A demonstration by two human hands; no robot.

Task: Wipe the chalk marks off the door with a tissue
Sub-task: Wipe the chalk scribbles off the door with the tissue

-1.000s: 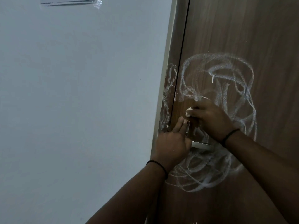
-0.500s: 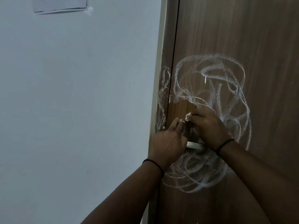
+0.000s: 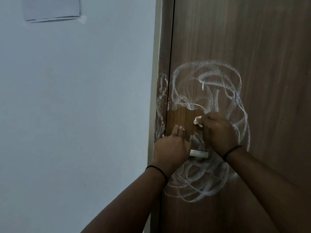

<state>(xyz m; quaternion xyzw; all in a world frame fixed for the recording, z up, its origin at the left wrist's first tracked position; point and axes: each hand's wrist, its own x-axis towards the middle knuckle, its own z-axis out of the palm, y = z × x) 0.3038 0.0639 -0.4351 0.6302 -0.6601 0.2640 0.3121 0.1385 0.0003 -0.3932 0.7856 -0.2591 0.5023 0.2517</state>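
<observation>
- While the right hand [image 3: 218, 132] pressed against the wooden door [image 3: 252, 47], its fingers were curled shut around a small wad of white tissue [image 3: 247, 121], which poked out at the hand's left side and touched the wood.
- The left hand [image 3: 171, 148] was closed around the near end of the metal door handle [image 3: 199, 153], two fingers extended upward along the door's left edge; it looked to be steadying the door.
- The chalk marks [image 3: 210, 84] looped in a broad scribble above, to the right of and below both hands, with more chalk on the door frame [image 3: 161, 101] to the left.
- A bare patch of wood lay just left of the tissue, between it and the door's edge, so the wiping seemed to be at an early stage, with most of the scribble left.
- To do this stroke well, I judged that firm, flat pressure and overlapping passes outward from the bare patch would serve best; a wad this small would likely load with dust and smear, so turning it to a fresh face would help.
- Holding the handle steady should stop the door from swinging under pressure.
- A sheet of paper [image 3: 52, 9] hung taped on the pale wall [image 3: 67, 115] at far left.
</observation>
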